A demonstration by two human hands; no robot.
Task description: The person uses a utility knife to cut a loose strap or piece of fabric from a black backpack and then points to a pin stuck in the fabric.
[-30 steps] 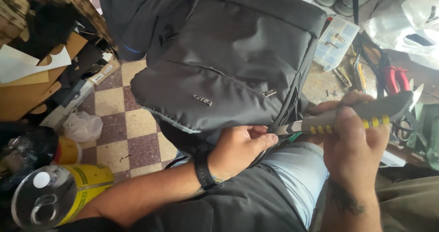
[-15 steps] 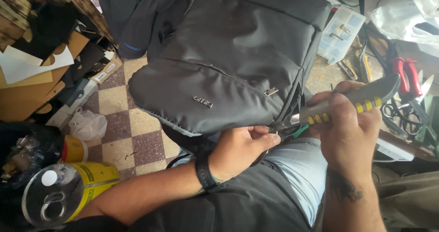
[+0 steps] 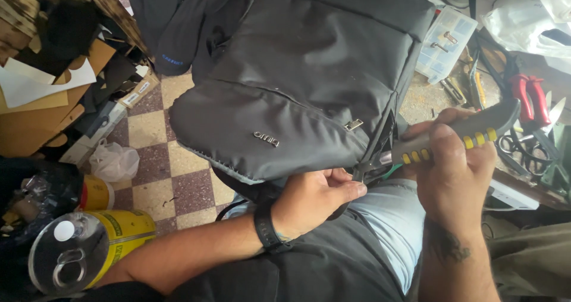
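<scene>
A dark grey backpack lies across my lap and the bench edge, front pocket facing up. My left hand, with a black wristband, pinches the bag's lower right edge by the zip. My right hand is closed around pliers with grey and yellow handles. The pliers' jaws bite at the bag's edge, right beside my left fingertips. A small metal zip pull hangs just above the jaws.
Red-handled cutters, scissors and a clear parts box lie on the bench at right. Yellow tins, a plastic bag and cardboard scraps crowd the chequered floor at left.
My right hand has tilted the pliers a little and drawn the jaws closer to my left fingers. The view has shifted slightly.
</scene>
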